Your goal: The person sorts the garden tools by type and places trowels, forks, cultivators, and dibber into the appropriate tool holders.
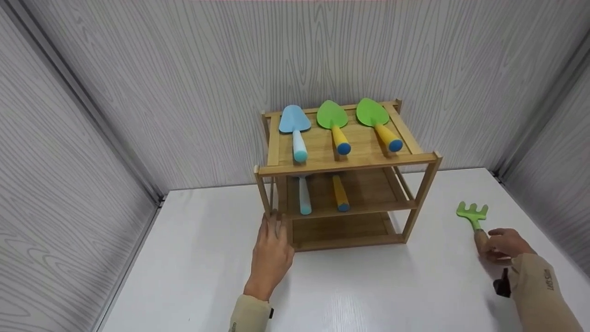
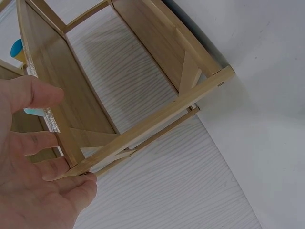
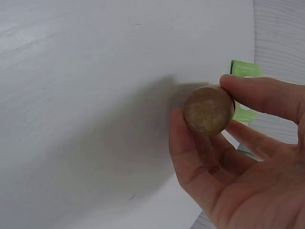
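My left hand (image 1: 272,258) grips the front left post of a three-tier wooden rack (image 1: 350,164), beside the middle shelf. In the left wrist view its thumb lies along that shelf's edge, the fingers at the post. To the right of the rack, my right hand (image 1: 509,244) pinches the wooden handle (image 3: 208,110) of a green hand rake (image 1: 473,215), whose tines point away from me. A light blue trowel (image 1: 295,121) and two green trowels (image 1: 332,115) with yellow handles lie on the top shelf, handles toward me.
On the middle shelf, a light blue handle (image 1: 304,198) and a yellow handle (image 1: 340,193) stick forward, their heads hidden under the top tier. The rack stands on a white table (image 1: 212,258). Grey wood-patterned panels (image 1: 207,92) enclose the back and sides.
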Tool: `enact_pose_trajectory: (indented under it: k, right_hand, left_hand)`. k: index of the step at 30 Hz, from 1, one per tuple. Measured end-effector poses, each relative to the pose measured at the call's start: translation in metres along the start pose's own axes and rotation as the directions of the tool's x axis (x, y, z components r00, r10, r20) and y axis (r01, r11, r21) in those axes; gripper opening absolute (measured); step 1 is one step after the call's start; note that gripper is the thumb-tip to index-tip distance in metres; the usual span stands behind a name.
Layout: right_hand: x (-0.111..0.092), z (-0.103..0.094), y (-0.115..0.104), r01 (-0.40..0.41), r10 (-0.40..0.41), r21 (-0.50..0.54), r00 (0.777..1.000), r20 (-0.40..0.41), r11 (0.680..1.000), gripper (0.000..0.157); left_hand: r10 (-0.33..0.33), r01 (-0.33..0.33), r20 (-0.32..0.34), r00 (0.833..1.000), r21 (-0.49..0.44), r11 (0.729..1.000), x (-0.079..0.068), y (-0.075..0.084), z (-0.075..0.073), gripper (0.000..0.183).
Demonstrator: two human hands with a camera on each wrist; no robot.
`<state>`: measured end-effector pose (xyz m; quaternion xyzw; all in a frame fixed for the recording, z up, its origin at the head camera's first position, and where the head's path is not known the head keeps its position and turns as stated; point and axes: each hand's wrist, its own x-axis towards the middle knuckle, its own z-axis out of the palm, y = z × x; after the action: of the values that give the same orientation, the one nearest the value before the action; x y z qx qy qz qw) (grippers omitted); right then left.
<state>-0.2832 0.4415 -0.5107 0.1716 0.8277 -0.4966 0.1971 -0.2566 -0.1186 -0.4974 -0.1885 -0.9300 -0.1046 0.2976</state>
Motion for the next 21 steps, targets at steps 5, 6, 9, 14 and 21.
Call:
enact_pose_trajectory:
  k: [5,6,9,14,21]
  right_hand:
    - [-0.007,0.002,-0.009,0.006,-0.008,0.02,0.996,0.085,1.0,0.084]
    - [-0.008,0.003,-0.009,0.008,-0.01,0.029,0.996,0.09,1.0,0.084]
    - [-0.009,0.005,-0.011,0.029,-0.034,0.058,0.995,0.094,0.998,0.083]
    - [-0.01,0.008,-0.014,0.093,-0.099,0.077,0.992,0.08,0.993,0.082]
    - [-0.018,0.011,-0.012,0.198,-0.206,0.096,0.976,0.075,0.975,0.081]
  left_hand:
    - [0.005,-0.005,-0.009,1.0,0.002,1.0,0.001,0.001,0.0,0.059]
    - [0.006,-0.006,-0.011,1.0,0.0,1.0,0.001,0.001,0.0,0.059]
    - [0.004,-0.004,-0.011,1.0,-0.018,1.0,0.0,0.001,0.001,0.058]
    - [-0.002,0.001,-0.015,1.0,-0.028,1.0,0.0,0.0,0.002,0.058]
    - [0.02,-0.021,-0.035,0.999,-0.008,1.0,0.002,0.0,0.002,0.058]
